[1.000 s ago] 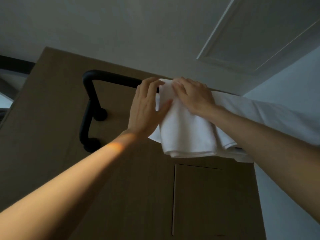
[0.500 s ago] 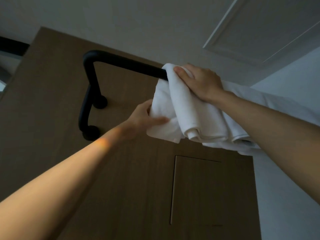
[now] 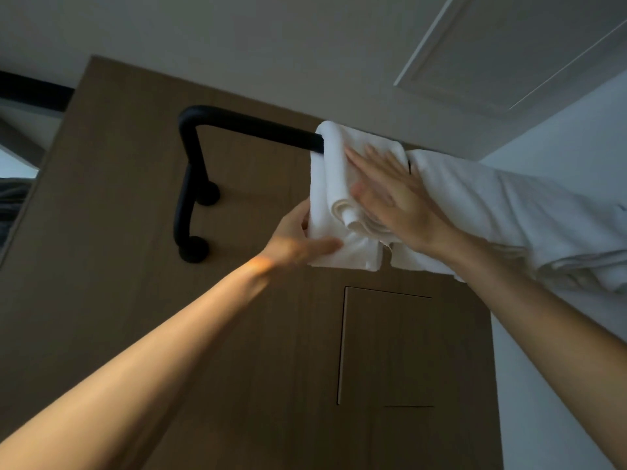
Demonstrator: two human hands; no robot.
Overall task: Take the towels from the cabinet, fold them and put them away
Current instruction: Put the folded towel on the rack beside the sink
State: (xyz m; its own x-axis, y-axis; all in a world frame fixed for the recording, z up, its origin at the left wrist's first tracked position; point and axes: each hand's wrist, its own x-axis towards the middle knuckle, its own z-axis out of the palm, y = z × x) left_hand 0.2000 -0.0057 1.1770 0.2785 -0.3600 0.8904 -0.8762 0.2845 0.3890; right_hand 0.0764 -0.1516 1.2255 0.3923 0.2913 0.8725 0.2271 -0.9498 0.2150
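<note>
- Head view: folded towel [image 3: 334, 184] hangs over the black rail [image 3: 251, 128]; left hand [image 3: 298, 239] pinches its lower corner, right hand [image 3: 390, 195] lies flat, released, smoothing it.
- Beside the right hand's grip, a second towel [image 3: 502, 212] already hangs; judged nearly finished.

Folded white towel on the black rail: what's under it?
The black rail runs in under the folded white towel and is hidden there. The left hand grips its lower edge; the right hand lies flat on its front.
</note>
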